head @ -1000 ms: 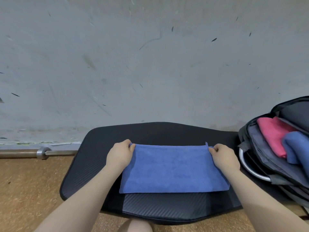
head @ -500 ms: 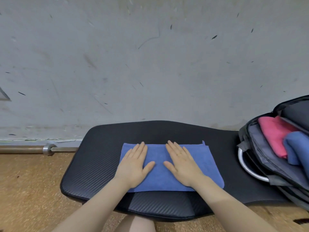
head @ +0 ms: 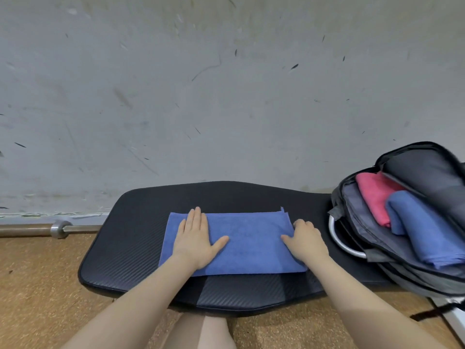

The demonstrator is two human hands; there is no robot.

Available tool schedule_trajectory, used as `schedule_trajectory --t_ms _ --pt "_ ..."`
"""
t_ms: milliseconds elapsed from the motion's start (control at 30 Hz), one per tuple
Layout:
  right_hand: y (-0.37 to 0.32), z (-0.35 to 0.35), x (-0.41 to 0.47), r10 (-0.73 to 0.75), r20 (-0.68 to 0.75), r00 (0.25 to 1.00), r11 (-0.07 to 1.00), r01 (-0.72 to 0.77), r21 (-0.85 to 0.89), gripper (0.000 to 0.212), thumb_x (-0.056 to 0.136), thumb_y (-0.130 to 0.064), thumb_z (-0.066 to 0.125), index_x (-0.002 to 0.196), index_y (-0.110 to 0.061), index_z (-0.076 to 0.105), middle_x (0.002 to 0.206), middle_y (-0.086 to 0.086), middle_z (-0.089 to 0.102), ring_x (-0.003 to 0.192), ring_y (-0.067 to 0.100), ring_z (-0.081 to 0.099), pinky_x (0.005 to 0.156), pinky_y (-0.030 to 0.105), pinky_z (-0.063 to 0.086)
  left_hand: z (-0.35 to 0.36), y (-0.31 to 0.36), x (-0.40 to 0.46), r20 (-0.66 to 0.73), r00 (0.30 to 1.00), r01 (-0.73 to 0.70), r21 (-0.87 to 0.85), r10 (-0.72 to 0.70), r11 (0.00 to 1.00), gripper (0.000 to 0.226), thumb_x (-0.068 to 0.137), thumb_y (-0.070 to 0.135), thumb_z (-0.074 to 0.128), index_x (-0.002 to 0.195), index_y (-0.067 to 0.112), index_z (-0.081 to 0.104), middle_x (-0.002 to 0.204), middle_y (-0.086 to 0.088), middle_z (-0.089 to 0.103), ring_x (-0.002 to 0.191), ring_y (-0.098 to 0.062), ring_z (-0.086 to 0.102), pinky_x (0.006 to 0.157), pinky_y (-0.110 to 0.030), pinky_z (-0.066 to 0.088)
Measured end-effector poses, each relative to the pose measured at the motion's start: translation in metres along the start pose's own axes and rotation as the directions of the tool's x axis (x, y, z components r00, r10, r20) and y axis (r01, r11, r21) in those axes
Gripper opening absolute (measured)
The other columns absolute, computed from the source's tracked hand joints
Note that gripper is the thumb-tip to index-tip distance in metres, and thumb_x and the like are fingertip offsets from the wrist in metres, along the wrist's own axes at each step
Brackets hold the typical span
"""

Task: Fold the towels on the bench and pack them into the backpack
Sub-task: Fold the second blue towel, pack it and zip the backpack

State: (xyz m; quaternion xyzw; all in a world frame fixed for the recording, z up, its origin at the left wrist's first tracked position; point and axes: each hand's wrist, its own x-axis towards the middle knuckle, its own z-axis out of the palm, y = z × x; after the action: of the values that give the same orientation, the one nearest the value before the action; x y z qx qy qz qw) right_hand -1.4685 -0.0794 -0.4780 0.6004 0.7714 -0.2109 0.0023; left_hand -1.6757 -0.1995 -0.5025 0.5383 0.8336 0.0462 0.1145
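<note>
**Right hand slides to the towel's edge**

Scuffed grey wall behind, the black bench point(head: 141, 243) carries the folded blue towel point(head: 249, 238). Left hand point(head: 195, 238) stays flat, fingers together; right hand point(head: 305, 239) has shifted from mid-towel to the right edge, fingers curling there, likely for the next fold. Backpack point(head: 364, 248) waits open at right.

Even soft light, wide-angle edge distortion

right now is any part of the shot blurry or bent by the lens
Head view: light is soft and even, without glare. The backpack at the right edge looks smeared. The wide lens bows the bench outline. The blue towel and both hands stay fairly sharp.
</note>
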Motion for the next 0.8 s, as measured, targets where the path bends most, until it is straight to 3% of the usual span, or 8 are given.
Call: schedule_trajectory --t_ms 100,200,267,333,467,633,700,800 --pt "0.001 -0.005 0.006 0.158 0.102 0.982 0.931 -0.183 0.315 0.018 0.084 -0.013 0.053 0.076 -0.010 0.037 0.076 0.005 0.045 0.066 0.021 0.045 0.052 0.027 0.032 0.002 0.030 0.004 0.038 0.978 -0.202 -0.029 0.203 0.979 0.083 0.087 0.066 0.018 0.148 0.011 0.001 0.157 -0.004 -0.010 0.144 -0.017 -0.011 0.116 -0.032 -0.005" --pt "0.003 -0.013 0.007 0.205 0.242 0.948 0.720 -0.314 0.619 0.020 0.081 -0.009 0.062 0.070 -0.007 0.046 0.075 0.010 0.053 0.067 0.023 0.052 0.058 0.029 0.041 0.009 0.052 0.007 0.062 0.940 -0.333 -0.038 0.335 0.942 0.076 0.093 0.056 0.027 0.148 0.012 0.001 0.157 -0.002 -0.008 0.144 -0.014 -0.010 0.117 -0.030 -0.005" --pt "0.002 -0.023 0.000 0.158 0.342 0.927 0.596 -0.365 0.715 0.014 0.083 -0.008 0.064 0.074 -0.003 0.055 0.076 0.011 0.060 0.066 0.022 0.057 0.052 0.026 0.048 0.017 0.060 0.008 0.087 0.929 -0.359 -0.019 0.359 0.933 0.077 0.092 0.059 0.026 0.148 0.014 -0.001 0.157 -0.002 -0.009 0.144 -0.014 -0.011 0.117 -0.031 -0.007" --pt "0.004 -0.027 -0.003 0.112 0.393 0.913 0.629 -0.371 0.683 0.012 0.085 -0.009 0.065 0.075 -0.005 0.059 0.075 0.008 0.061 0.064 0.019 0.058 0.046 0.024 0.045 0.021 0.065 0.010 0.102 0.927 -0.363 0.010 0.360 0.932 0.078 0.090 0.062 0.025 0.148 0.018 -0.003 0.156 -0.002 -0.011 0.144 -0.015 -0.012 0.117 -0.032 -0.008" --pt "-0.002 -0.028 -0.004 0.071 0.401 0.913 0.729 -0.322 0.604 0.008 0.085 -0.011 0.061 0.089 -0.004 0.063 0.083 0.008 0.065 0.070 0.020 0.061 0.054 0.026 0.044 0.025 0.069 0.012 0.112 0.933 -0.350 0.043 0.343 0.936 0.080 0.088 0.066 0.024 0.147 0.020 -0.005 0.156 -0.002 -0.013 0.143 -0.016 -0.013 0.117 -0.033 -0.008" --pt "-0.002 -0.037 0.004 0.019 0.159 0.987 0.750 -0.119 0.650 0.003 0.082 -0.001 0.055 0.083 0.001 0.058 0.085 0.019 0.064 0.072 0.023 0.060 0.064 0.029 0.048 0.025 0.084 0.016 0.119 0.938 -0.329 0.007 0.326 0.944 0.081 0.088 0.066 0.023 0.147 0.019 -0.005 0.156 -0.002 -0.013 0.143 -0.016 -0.013 0.117 -0.034 -0.009" --pt "-0.011 -0.038 0.001 -0.027 0.049 0.998 0.792 -0.008 0.610 0.020 0.080 -0.003 0.058 0.100 -0.004 0.058 0.100 0.012 0.066 0.089 0.021 0.062 0.080 0.036 0.052 0.022 0.087 0.016 0.107 0.932 -0.340 -0.062 0.345 0.938 0.079 0.089 0.063 0.027 0.148 0.018 -0.002 0.156 -0.002 -0.011 0.144 -0.015 -0.011 0.117 -0.033 -0.008" --pt "-0.040 -0.031 -0.015 -0.219 -0.044 0.975 0.903 0.219 0.371 0.040 0.082 -0.011 0.059 0.121 -0.014 0.052 0.118 0.000 0.060 0.111 0.018 0.057 0.090 0.026 0.045 0.008 0.072 0.008 -0.012 0.930 -0.365 -0.175 0.368 0.915 0.071 0.093 0.048 0.038 0.148 0.015 0.008 0.157 -0.002 -0.003 0.144 -0.015 -0.006 0.116 -0.029 -0.003"
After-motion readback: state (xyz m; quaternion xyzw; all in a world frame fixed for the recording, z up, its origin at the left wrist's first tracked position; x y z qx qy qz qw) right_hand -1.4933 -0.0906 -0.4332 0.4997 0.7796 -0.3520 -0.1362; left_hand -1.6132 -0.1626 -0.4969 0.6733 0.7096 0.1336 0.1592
